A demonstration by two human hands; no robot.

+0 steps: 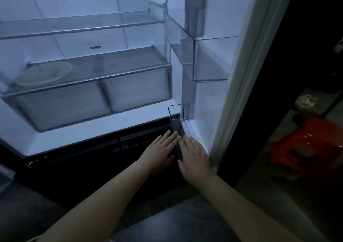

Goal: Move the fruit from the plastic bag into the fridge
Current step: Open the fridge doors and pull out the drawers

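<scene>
White-walled open fridge (74, 141) is holding no visible fruit; fruit and plastic bag are sitting out of frame. Left hand (159, 150) and right hand (194, 158) are lying flat, fingers (167, 135) straight, gripping nothing, at clear plastic door bin (175, 119); transfer seemingly not begun

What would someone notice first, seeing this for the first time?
The lit fridge fills the upper left, a round plate on its shelf above the drawers. Low at centre, the left hand and right hand, fingers straight, flank a clear door bin at the foot of the open door. A red stool stands in the dark at right.
</scene>
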